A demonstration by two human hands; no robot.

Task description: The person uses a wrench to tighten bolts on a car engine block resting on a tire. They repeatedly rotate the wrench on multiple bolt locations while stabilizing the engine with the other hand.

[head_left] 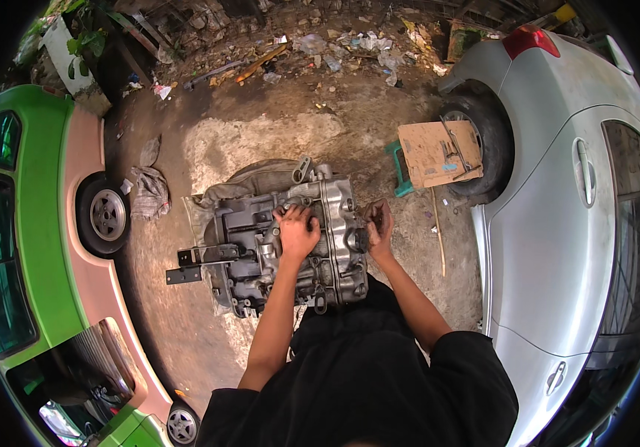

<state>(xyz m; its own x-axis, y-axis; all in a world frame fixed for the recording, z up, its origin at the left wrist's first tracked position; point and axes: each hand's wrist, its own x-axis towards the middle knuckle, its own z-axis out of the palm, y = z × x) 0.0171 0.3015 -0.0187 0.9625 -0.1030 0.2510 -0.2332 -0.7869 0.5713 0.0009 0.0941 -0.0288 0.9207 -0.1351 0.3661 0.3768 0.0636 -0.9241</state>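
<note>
A grey metal car engine (335, 201) lies in front of me on a crumpled, dirty cloth sack (197, 216). My left hand (299, 232) rests on top of the engine, its fingers curled over a part near the middle. Just off the engine's right side is my right hand (381, 227), fingers bent in toward the thumb next to a dark round cap (359, 239). Whatever those fingers may hold is too small or hidden to make out. Black metal brackets (197, 255) stick out from the engine's left side, and a metal lifting eye (303, 170) stands at its far edge.
A green and pink van (44, 201) stands on the left, a silver car (551, 216) on the right. By the car's rear wheel, a board (439, 153) with several tools lies on a green stool (396, 170). A stick (437, 231) lies nearby. Litter (335, 56) covers the far ground.
</note>
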